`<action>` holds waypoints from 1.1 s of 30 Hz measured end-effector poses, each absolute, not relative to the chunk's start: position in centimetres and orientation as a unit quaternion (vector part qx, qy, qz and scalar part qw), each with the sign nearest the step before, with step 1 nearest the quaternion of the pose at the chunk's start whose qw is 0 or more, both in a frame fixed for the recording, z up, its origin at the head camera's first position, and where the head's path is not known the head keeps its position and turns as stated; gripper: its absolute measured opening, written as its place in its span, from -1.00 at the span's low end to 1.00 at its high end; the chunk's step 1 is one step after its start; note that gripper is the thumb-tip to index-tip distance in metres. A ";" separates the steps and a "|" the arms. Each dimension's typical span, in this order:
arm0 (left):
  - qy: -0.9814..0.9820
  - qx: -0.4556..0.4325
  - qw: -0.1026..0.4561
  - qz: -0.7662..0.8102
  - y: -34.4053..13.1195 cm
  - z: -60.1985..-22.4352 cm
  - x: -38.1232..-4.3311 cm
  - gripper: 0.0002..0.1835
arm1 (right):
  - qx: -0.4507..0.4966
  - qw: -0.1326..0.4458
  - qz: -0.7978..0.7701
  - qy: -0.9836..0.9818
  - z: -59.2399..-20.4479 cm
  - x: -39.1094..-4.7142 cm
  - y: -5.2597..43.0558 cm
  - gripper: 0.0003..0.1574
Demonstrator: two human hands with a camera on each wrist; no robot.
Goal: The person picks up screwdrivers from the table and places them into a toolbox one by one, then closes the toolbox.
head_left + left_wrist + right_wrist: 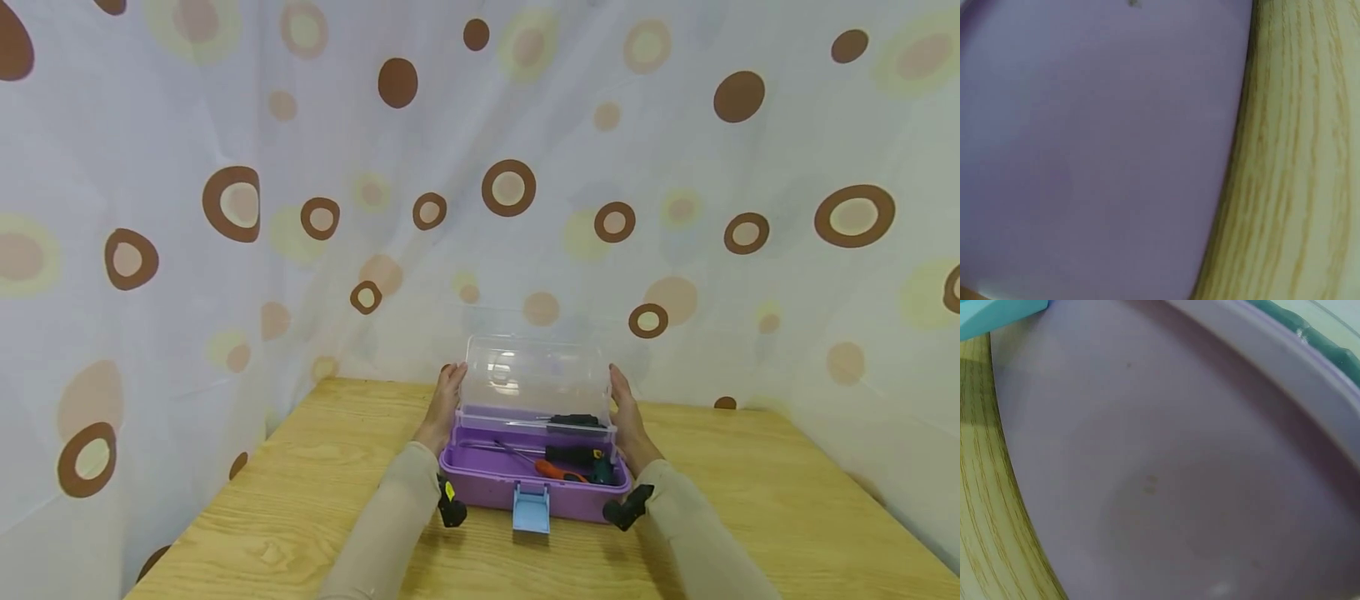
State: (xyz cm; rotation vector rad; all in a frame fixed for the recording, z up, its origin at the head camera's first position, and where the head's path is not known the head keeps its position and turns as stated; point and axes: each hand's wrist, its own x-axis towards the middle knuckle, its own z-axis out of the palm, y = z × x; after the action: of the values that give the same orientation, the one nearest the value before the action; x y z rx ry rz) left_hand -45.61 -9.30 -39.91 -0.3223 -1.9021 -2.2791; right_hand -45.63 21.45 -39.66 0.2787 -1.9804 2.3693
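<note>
A purple toolbox (491, 490) sits on the wooden table with its clear lid (532, 375) raised at the back. A light blue latch (531, 510) hangs from its front. Inside lie black-handled screwdrivers (567, 454) and a tool with an orange handle (553, 472). My left hand (442, 408) is at the lid's left side, fingers stretched up along its edge. On the opposite side, my right hand (628, 417) has its straight fingers against the lid's right edge. Both wrist views show mostly the box's purple wall (1104, 150), with neither hand's fingers visible.
The wooden table (315, 467) extends on both sides of the box. Behind it hangs a white curtain (435, 267) with brown and beige circles. Black wrist cameras (628, 508) sit close to the box's front corners.
</note>
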 end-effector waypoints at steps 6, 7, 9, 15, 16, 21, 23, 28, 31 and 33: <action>-0.634 -0.110 0.081 -0.761 -9.1 -39.7 -45.6 -0.14 | 0.087 0.021 0.770 -0.632 -39.5 -45.6 21.6 -0.08; -0.631 -0.111 0.082 -0.763 -9.1 -39.7 -45.7 -0.14 | 0.091 0.022 0.769 -0.632 -39.5 -45.5 21.7 -0.05; -0.631 -0.110 0.085 -0.763 -9.0 -39.7 -45.8 -0.14 | 0.104 0.026 0.767 -0.633 -39.5 -45.4 21.8 0.01; -0.635 -0.106 0.097 -0.759 -9.0 -39.8 -45.5 -0.14 | 0.120 0.036 0.768 -0.628 -39.9 -45.3 21.7 0.07; -0.637 -0.107 0.100 -0.757 -9.1 -39.8 -45.5 -0.15 | 0.117 0.037 0.768 -0.629 -39.9 -45.4 21.7 0.05; -0.647 -0.112 0.112 -0.746 -9.2 -40.0 -45.3 -0.17 | 0.103 0.027 0.762 -0.639 -39.9 -45.6 21.6 -0.06; -0.651 -0.115 0.113 -0.742 -9.2 -40.0 -45.2 -0.17 | 0.100 0.025 0.762 -0.639 -39.8 -45.6 21.6 -0.09; -0.648 -0.116 0.118 -0.744 -9.4 -40.1 -45.3 -0.19 | 0.086 0.027 0.759 -0.644 -39.8 -45.6 21.4 -0.05; -0.642 -0.114 0.117 -0.749 -9.4 -40.1 -45.3 -0.20 | 0.079 0.032 0.767 -0.636 -39.8 -45.6 21.3 0.01; -0.639 -0.114 0.113 -0.752 -9.3 -40.1 -45.1 -0.19 | 0.082 0.035 0.763 -0.640 -39.8 -45.5 21.3 0.01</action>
State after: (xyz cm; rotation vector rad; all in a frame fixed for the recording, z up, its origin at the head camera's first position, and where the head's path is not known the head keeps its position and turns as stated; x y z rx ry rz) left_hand -45.13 -9.30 -40.06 -0.3354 -1.8757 -2.2051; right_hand -45.45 21.32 -39.75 0.2535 -1.9677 2.3447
